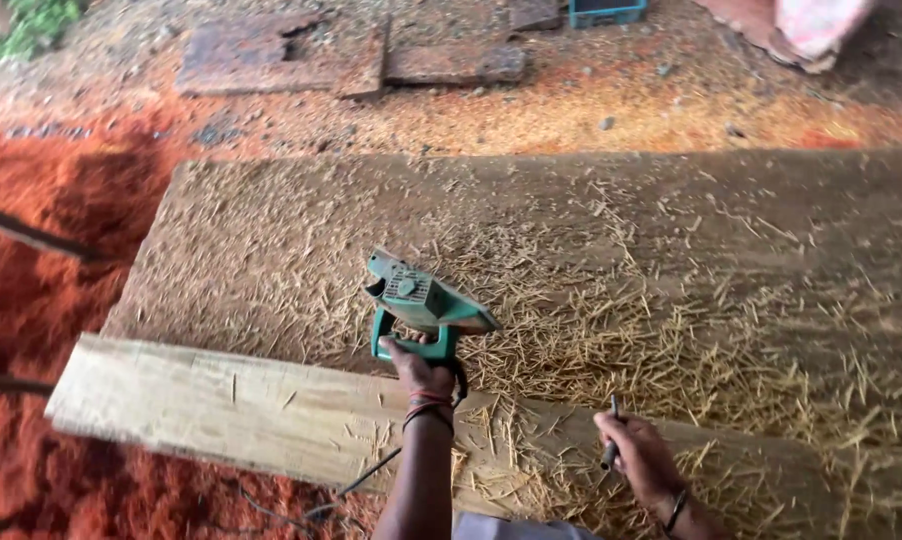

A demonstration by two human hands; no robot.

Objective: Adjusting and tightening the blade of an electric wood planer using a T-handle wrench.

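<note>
- Right now your left hand (pixel 418 372) is wrapped tight around the rear handle of a green handheld electric planer (pixel 423 303), which is tipped up on the wide, weathered wooden slab (pixel 671 215) with its nose pointing away from you.
- Your left wrist carries red and dark thread bands (pixel 428 405), and a thin black power cord (pixel 366 480) trails from the tool down past your forearm toward the lower edge of the view.
- Your right hand (pixel 639 458) is closed on a slim dark stick-like thing (pixel 611 440), possibly a pencil or a nail; the view is too small to say which.
- That hand hovers over the near, paler planed plank (pixel 221 405), which lies along the front edge of the slab, touching it.
- Pale straw-coloured wood shavings (pixel 611 330) lie thick across the slab and plank, densest to the right of the planer.
- Red-orange sawdust (pixel 41 300) covers the ground to the left, and dark flat stone or metal slabs (pixel 281 55) lie on the ground beyond the wood.
- Part of a blue crate (pixel 606 10) shows at the top edge.
</note>
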